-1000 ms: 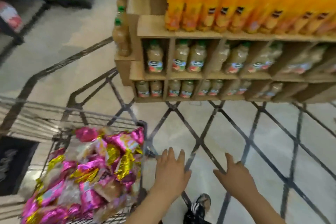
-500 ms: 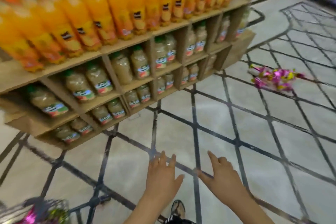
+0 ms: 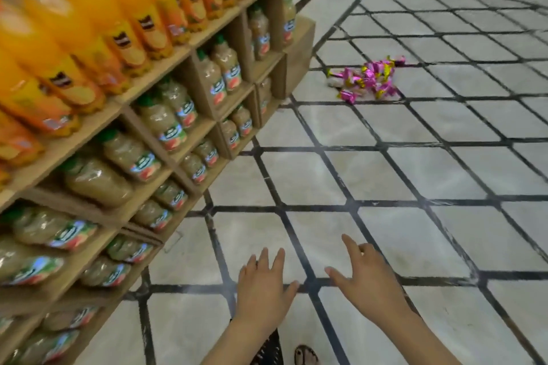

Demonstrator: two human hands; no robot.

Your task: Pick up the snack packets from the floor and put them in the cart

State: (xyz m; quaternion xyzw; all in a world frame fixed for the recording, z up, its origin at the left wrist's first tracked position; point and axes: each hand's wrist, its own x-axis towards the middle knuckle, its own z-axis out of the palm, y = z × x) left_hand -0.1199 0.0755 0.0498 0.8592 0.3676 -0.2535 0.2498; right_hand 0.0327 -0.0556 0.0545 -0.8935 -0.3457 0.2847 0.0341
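Note:
A heap of pink and gold snack packets point(image 3: 367, 78) lies on the tiled floor, far ahead and to the right, just past the end of the shelf unit. My left hand point(image 3: 262, 287) and my right hand point(image 3: 366, 278) hover low in front of me, fingers spread and holding nothing. Both hands are well short of the packets. The cart is out of view.
A wooden shelf unit point(image 3: 207, 35) fills the left side, with orange juice bottles point(image 3: 124, 15) on top and pale juice bottles point(image 3: 166, 121) below. The marble floor point(image 3: 385, 175) with black grid lines stretches between me and the packets. My sandalled foot point(image 3: 305, 355) shows at the bottom edge.
The view has swung right, away from the cart full of packets, which has left the frame. The heap on the floor has come into sight. Both hands stay spread and hold nothing.

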